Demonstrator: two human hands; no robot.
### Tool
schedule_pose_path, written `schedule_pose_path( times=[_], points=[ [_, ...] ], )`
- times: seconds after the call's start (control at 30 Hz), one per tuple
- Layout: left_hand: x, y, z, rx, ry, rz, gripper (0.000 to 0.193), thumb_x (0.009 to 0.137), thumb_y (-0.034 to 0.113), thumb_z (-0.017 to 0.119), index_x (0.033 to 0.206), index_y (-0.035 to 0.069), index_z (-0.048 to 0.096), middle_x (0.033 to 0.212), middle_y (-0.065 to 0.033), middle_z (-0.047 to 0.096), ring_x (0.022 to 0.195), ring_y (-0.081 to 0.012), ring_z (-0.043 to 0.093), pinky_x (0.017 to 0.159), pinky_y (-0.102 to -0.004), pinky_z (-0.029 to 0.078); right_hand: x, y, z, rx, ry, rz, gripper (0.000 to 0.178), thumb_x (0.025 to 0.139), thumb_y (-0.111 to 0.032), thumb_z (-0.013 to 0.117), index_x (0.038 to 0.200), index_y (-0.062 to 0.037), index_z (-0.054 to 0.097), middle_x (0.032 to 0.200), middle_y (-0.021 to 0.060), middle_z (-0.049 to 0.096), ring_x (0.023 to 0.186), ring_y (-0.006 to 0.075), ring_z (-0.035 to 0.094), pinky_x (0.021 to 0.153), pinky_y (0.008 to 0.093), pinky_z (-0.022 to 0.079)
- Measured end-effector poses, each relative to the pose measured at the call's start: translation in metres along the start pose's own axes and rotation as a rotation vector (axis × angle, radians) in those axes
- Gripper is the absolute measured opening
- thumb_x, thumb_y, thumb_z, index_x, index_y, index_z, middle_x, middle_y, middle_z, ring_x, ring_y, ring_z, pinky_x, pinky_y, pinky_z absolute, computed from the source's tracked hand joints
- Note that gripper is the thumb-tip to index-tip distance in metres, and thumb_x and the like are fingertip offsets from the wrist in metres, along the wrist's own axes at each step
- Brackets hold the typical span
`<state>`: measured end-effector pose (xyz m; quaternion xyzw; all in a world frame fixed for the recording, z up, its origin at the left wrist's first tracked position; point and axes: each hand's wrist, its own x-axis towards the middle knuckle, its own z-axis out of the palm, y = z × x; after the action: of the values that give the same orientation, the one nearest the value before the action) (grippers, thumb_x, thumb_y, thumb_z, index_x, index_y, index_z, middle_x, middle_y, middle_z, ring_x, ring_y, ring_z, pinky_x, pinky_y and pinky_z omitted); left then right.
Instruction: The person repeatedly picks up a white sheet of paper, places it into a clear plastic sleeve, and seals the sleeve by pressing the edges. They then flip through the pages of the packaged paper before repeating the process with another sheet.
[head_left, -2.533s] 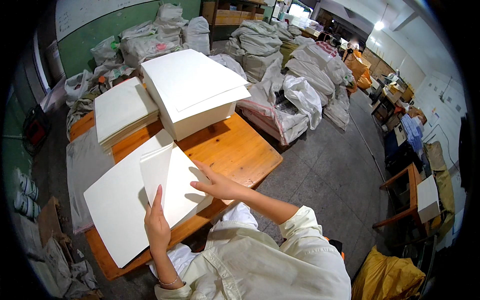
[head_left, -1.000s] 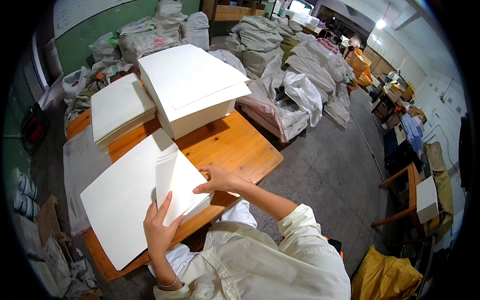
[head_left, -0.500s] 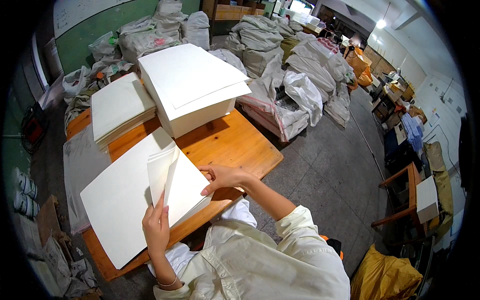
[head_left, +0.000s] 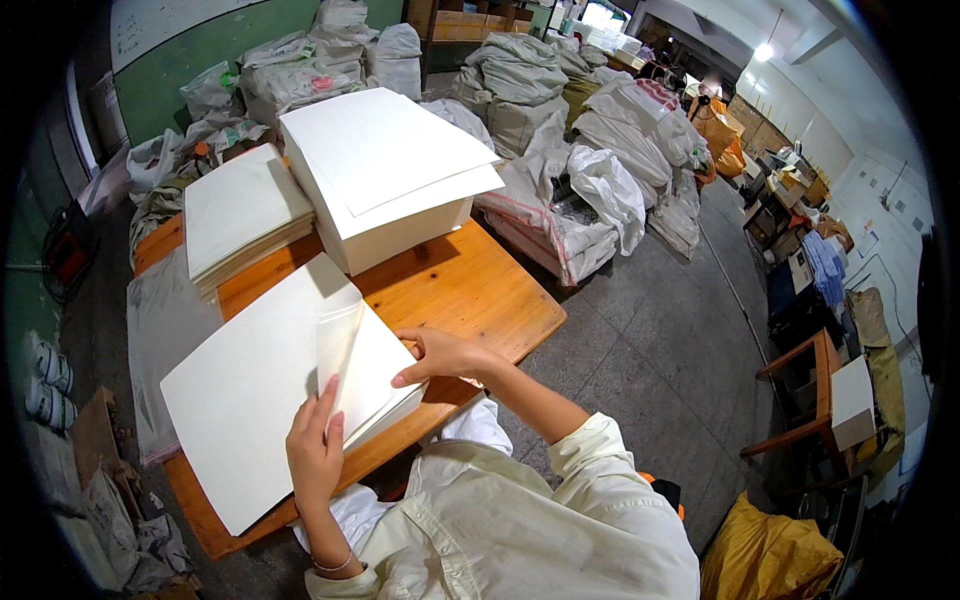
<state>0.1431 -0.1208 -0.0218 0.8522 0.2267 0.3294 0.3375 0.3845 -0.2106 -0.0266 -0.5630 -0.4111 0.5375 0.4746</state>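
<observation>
A stack of large white paper sheets (head_left: 245, 400) lies at an angle on the wooden table in front of me. Near its right side, a few top sheets are lifted into a curled flap (head_left: 338, 340). My left hand (head_left: 316, 450) rests against the base of this flap, its fingers stretched out along the paper and its thumb apart. My right hand (head_left: 440, 358) grips the stack's right corner, with the thumb on the top and the other fingers at the far edge. How many sheets lie under that thumb is hidden.
A taller block of white sheets (head_left: 390, 150) stands at the back of the wooden table (head_left: 480, 290), beside a lower paper stack (head_left: 245, 215). Stuffed white sacks (head_left: 515, 75) crowd the floor beyond. A wooden stool (head_left: 822, 390) and a yellow sack (head_left: 770, 550) are at the right.
The lifted flap has sunk lower and leans further right. My left hand has shifted slightly right with it, while the right thumb has slid a little left on the corner.
</observation>
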Motion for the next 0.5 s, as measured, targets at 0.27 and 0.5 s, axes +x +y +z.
schedule_pose_path(
  times=[0.27,0.5],
  points=[
    [0.002,0.000,-0.003,0.088,-0.113,0.093,0.053,0.072,0.014,0.073,0.124,0.013,0.059,0.105,-0.0171,0.060,0.096,-0.0332,0.058,0.081,-0.0381,0.048,0.004,0.010,-0.001,-0.064,0.034,-0.063,0.064,0.073,-0.015,0.081,0.127,-0.0019,0.051,0.100,0.0058,0.067,0.086,0.0088,0.062,0.075,0.0209,0.048],
    [0.001,0.002,-0.006,0.030,-0.107,-0.011,0.042,0.084,0.008,0.061,0.125,0.012,0.058,0.104,-0.0185,0.060,0.096,-0.0342,0.058,0.082,-0.0386,0.047,0.000,0.001,0.001,-0.012,-0.008,-0.016,0.068,0.072,-0.010,0.080,0.131,-0.0008,0.046,0.108,0.0060,0.065,0.099,0.0099,0.059,0.085,0.0241,0.046]
  ],
)
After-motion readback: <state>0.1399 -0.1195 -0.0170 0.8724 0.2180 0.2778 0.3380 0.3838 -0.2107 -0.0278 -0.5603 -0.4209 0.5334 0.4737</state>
